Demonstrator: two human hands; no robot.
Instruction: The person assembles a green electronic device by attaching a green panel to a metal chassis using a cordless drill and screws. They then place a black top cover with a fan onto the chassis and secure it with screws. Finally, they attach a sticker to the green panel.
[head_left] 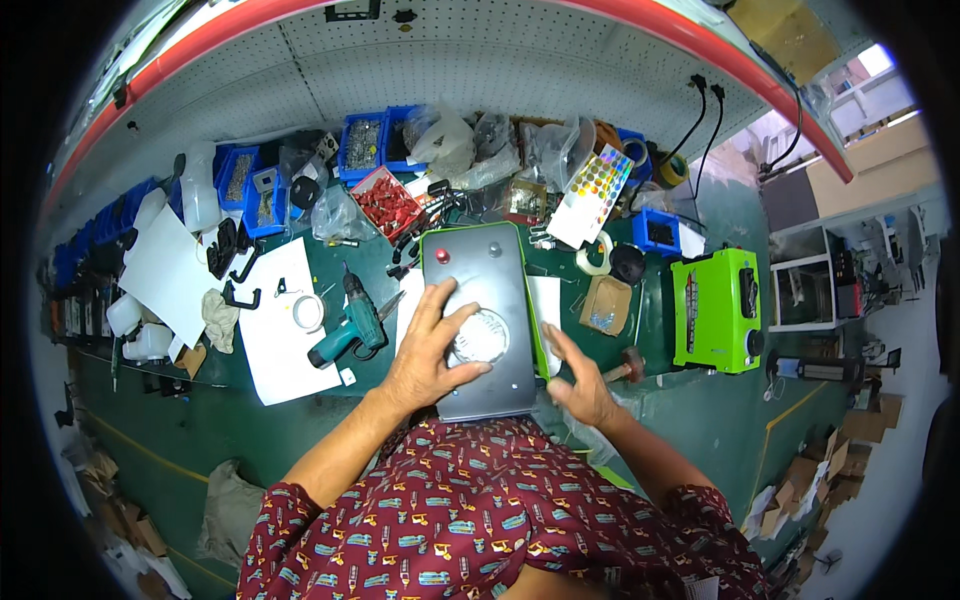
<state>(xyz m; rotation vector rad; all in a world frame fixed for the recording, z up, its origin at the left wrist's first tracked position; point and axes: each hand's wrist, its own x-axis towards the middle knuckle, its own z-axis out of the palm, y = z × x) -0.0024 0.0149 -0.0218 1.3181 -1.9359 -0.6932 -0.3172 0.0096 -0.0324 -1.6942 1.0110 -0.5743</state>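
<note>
I find the work piece, a dark grey rectangular metal case with bright green edging (470, 395), lying in front of the torso, its near end against the patterned maroon shirt (450, 480) in my view. Its upper face carries a round, whitish disc-shaped marking (480, 337) and, near the far left corner, a shiny red knob (442, 256).

My left hand (422, 352) lies on that face, fingers spread and thumb apart, bordering the disc; it encloses nothing. My right hand (582, 388) is half open beside the case's right edge, thumb parted from the fingers, with nothing seen in it; I cannot tell whether the fingertips touch the edge.

To the left, I record a teal-and-black cordless drill (357, 318) and a white tape roll (308, 313) on a white sheet (275, 275). To the right stands a bright green box-shaped unit (712, 310).
</note>
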